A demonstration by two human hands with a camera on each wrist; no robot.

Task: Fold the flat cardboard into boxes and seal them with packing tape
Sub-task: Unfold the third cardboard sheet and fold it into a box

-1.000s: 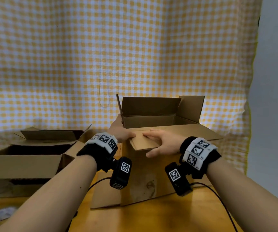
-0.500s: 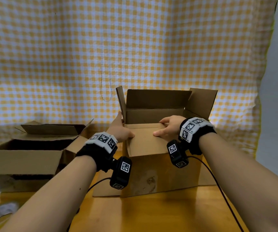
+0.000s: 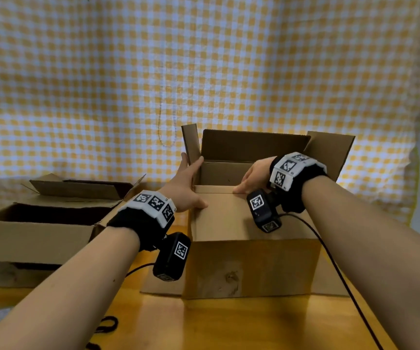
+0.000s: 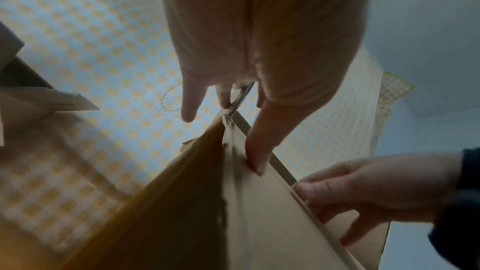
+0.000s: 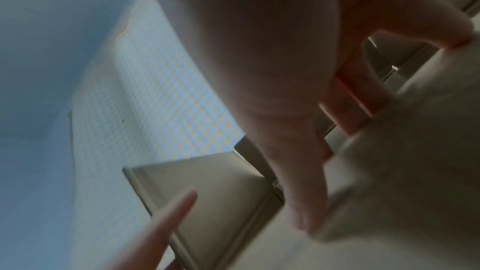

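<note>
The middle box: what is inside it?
Only the far inner wall of the box shows, and it is bare cardboard. The near flap, gripped by the right hand, covers the floor and anything lying on it.

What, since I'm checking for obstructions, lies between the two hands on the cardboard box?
Only the bare top edge of the near flap runs between the left hand and the right hand, the cardboard box open behind it; the head view shows this.

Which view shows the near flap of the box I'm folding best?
Head view: most of the near flap shows, left hand and right hand at its edge. Left wrist shows only its edge; right wrist is blurred.
</note>
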